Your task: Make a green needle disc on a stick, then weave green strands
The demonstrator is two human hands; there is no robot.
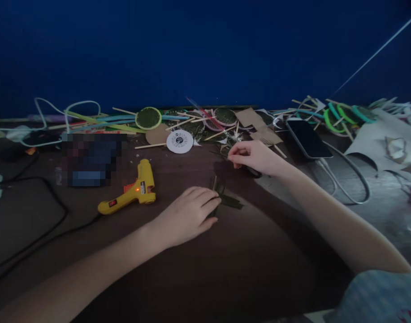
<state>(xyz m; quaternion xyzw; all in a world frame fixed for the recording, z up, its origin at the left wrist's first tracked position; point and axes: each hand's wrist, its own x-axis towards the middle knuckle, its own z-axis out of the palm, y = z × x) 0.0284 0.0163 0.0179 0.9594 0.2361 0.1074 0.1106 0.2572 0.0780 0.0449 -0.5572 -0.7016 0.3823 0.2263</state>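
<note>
My left hand lies palm down on the dark table, fingers stretched and pressed on a small bundle of dark green leaf strips with a thin stick end poking up. My right hand is further back, fingers curled in a pinch around something small and dark that I cannot make out. A yellow glue gun with a lit orange lamp lies to the left of my left hand.
A phone with a cable lies at the right. Along the back edge sits a clutter of sticks, coloured hoops, round green discs, a white tape roll and cardboard scraps. Black cords run at the left.
</note>
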